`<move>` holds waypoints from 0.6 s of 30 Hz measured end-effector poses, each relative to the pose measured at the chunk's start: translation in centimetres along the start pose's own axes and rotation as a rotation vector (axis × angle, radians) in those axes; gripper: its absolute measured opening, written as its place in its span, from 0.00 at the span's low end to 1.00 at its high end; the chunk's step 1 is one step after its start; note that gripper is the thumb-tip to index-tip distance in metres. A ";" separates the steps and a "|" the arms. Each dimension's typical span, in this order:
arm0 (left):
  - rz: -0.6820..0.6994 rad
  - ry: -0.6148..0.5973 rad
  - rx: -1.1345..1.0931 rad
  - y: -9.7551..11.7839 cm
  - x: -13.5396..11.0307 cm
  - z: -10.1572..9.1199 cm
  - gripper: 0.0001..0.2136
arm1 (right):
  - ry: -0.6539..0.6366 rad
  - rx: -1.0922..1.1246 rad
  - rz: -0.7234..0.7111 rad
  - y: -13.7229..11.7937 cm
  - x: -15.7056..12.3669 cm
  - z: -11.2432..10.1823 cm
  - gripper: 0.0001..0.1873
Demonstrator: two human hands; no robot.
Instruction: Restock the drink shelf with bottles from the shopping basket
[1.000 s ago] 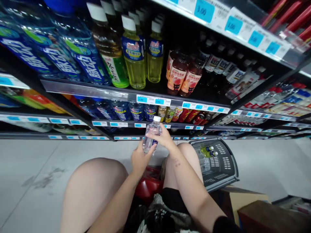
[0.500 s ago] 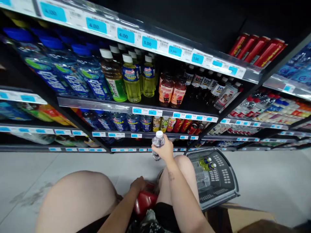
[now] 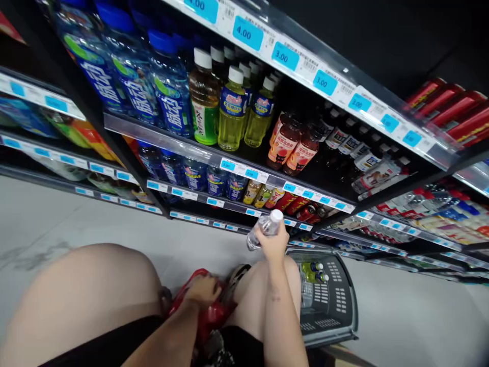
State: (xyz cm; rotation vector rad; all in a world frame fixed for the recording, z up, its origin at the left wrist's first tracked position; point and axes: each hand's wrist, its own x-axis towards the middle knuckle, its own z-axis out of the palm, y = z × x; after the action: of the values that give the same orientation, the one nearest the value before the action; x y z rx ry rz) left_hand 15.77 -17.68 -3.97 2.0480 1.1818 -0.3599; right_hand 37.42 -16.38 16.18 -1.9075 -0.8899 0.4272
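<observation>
My right hand [image 3: 275, 243] is closed around a clear plastic bottle [image 3: 263, 229] with a white cap. The bottle tilts, its cap towards the upper right, in front of the lower shelves and above my right knee. Low between my knees, my left hand [image 3: 204, 289] is curled on a shiny red plastic bag [image 3: 214, 317]; its fingertips are partly hidden. To the right of my right leg stands a grey shopping basket [image 3: 353, 306]. Inside it lie two bottles of yellow-green drink [image 3: 310, 272] and a clear item partly covered by my leg.
A black store shelf with price tags [image 3: 286, 56] spans the view. It bears blue-capped bottles [image 3: 171, 97], yellow drinks [image 3: 232, 117], peach-labelled bottles [image 3: 284, 148] and red cans [image 3: 454, 109]. Grey floor [image 3: 401, 311] shows at both sides, with cardboard below the basket.
My right hand and the bottle have shifted slightly right in view, and the bottle leans more. My left hand appears further left on the red bag. The camera view has tilted.
</observation>
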 end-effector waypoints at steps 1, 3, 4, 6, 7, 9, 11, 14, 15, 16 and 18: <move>0.013 0.004 0.002 -0.1 0.0 0.1 0.20 | 0.049 0.020 -0.013 -0.4 -0.2 -0.9 0.34; 0.028 -0.002 0.013 -0.2 0.0 0.2 0.20 | 0.202 0.063 -0.061 -1.6 0.0 -3.3 0.38; 0.026 -0.008 0.017 -0.2 0.0 0.2 0.20 | 0.294 0.084 -0.101 -2.2 0.3 -4.7 0.39; 0.028 -0.024 0.028 -0.2 0.1 0.1 0.19 | 0.491 0.098 -0.212 -3.4 1.8 -8.0 0.40; 0.033 -0.033 0.034 -0.2 0.1 0.1 0.19 | 0.589 0.076 -0.279 -4.0 2.9 -9.8 0.40; 0.049 -0.048 0.050 -0.3 0.2 0.0 0.20 | 0.783 -0.031 -0.398 -4.8 5.7 -13.7 0.40; 0.065 -0.047 0.045 -0.4 0.4 0.0 0.21 | 0.877 -0.191 -0.467 -5.2 9.1 -17.5 0.41; 0.066 -0.049 0.015 -0.6 0.6 0.3 0.20 | 0.850 -0.427 -0.479 -5.4 14.6 -22.2 0.40; 0.067 -0.052 0.014 -0.7 0.6 0.4 0.20 | 0.828 -0.454 -0.470 -5.3 16.4 -23.3 0.40; 0.071 -0.057 0.021 -0.8 0.7 0.5 0.20 | 0.799 -0.467 -0.456 -5.1 18.2 -24.2 0.39; 0.080 -0.068 0.046 -0.8 0.8 0.6 0.20 | 0.734 -0.474 -0.418 -4.2 21.5 -25.5 0.38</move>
State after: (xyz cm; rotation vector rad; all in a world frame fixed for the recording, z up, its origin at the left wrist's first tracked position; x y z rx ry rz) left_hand 15.56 -17.40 -5.22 2.0993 1.0560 -0.4185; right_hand 66.00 -15.10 33.82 -1.9863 -0.8848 -0.7550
